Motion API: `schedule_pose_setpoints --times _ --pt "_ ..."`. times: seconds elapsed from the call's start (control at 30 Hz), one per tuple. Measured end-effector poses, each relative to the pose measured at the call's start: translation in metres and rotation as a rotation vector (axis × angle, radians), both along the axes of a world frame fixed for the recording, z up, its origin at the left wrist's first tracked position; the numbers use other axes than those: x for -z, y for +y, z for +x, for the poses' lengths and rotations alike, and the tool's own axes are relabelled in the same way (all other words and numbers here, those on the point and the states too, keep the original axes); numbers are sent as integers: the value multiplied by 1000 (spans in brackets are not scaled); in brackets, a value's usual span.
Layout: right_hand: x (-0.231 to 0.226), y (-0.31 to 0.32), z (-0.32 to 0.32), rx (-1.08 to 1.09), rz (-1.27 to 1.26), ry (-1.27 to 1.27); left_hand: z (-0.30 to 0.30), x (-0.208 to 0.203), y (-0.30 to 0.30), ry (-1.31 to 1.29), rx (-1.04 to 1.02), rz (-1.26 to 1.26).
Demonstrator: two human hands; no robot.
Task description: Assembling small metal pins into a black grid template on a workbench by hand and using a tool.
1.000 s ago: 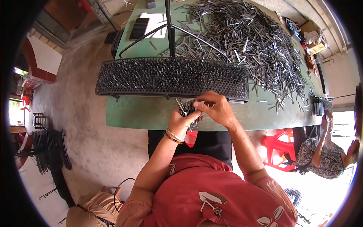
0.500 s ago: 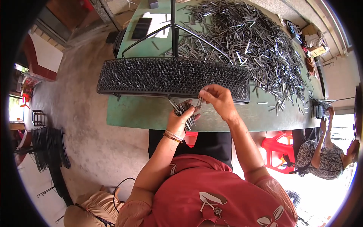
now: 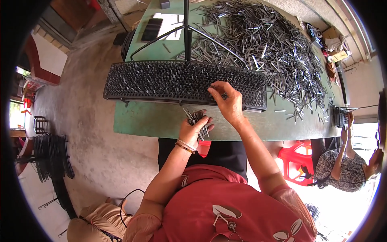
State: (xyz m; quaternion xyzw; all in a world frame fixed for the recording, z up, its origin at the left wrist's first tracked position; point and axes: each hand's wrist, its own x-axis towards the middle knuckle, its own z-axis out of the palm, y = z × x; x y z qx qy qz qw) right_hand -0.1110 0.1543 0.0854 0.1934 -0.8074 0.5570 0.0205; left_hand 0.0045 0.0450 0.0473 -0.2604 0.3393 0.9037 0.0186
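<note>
my left hand (image 3: 192,130) is clamped round a bundle of metal pins (image 3: 197,121) above the green table (image 3: 153,123); right hand (image 3: 227,103) pinches one at the perforated tray (image 3: 161,82), which looks largely filled; a big loose pile (image 3: 266,48) remains

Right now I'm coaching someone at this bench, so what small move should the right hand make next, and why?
Probably press the pin down into the black perforated rack. The right hand has its fingertips on the rack's holes, seemingly pinching one pin, while the left hand holds a bundle of metal pins ready.
</note>
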Motion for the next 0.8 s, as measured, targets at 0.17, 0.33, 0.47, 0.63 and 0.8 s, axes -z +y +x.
schedule_pose_setpoints --times 0.17,0.33,0.47,0.63,0.8 --pt "4 0 3 -44 183 293 1 1 -2 -4 38 20" --pt "11 0 2 -99 184 465 2 0 -2 2 62 13" --pt "13 -1 1 -95 172 490 2 0 -2 9 92 19" --pt "2 -2 -2 -220 247 553 2 -3 -1 25 151 5" --pt "0 -1 -2 -146 256 537 2 -10 1 31 154 29"
